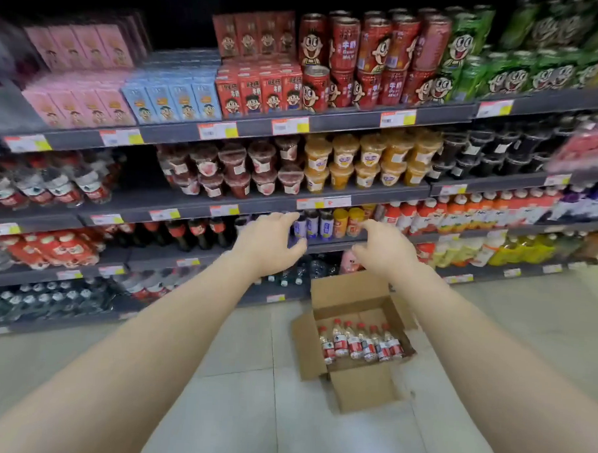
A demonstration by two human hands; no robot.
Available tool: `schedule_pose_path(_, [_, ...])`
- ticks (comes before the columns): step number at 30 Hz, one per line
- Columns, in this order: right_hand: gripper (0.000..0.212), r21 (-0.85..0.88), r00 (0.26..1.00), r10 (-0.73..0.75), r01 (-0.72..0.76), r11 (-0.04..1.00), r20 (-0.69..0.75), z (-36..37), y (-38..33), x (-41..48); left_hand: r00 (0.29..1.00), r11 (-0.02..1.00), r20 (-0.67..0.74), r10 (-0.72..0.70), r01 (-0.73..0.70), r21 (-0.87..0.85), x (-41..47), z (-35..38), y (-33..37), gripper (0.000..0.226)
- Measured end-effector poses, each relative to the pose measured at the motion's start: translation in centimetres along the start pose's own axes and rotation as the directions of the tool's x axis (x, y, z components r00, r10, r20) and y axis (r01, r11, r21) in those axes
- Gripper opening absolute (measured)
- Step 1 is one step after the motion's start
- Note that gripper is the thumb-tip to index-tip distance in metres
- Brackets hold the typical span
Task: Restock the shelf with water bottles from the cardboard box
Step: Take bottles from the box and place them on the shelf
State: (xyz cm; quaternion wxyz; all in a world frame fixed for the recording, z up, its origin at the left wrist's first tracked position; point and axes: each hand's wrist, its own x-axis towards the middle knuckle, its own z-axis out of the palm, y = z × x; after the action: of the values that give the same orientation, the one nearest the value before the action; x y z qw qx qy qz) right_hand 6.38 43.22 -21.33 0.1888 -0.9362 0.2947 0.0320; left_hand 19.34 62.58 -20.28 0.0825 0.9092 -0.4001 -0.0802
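Above the box (353,335) on the floor, both arms reach toward the shelf (221,253), the left hand (272,247) and right hand (384,249) spread wide and grasping nothing. Six or so red-capped bottles (359,343) stand in a row at the box's near side, untouched, so this looks like a pause between placements. Next, I judge, the hands must drop to the box and each close around a bottle's body before lifting it to the shelf.
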Motion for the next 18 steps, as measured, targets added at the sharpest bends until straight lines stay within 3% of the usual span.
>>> schedule_pose_path(8, [0.055, 0.0, 0.995, 0.044, -0.045, 0.999, 0.094, 2.2, 11.6, 3.8, 0.986, 0.997, 0.157, -0.065, 0.071, -0.032, 6.0, 8.5, 7.0, 0.064])
schedule_pose_path(14, [0.057, -0.023, 0.954, 0.171, -0.17, 0.985, 0.247, 7.2, 19.9, 10.7, 0.934, 0.99, 0.343, -0.1, 0.059, 0.127, 13.5, 17.3, 7.4, 0.057])
schedule_pose_path(18, [0.047, -0.04, 0.898, 0.221, -0.223, 0.974, 0.38, 10.9, 25.1, 14.9, 0.896, 0.989, 0.422, -0.137, 0.104, 0.101, 18.3, 23.6, 8.9, 0.053])
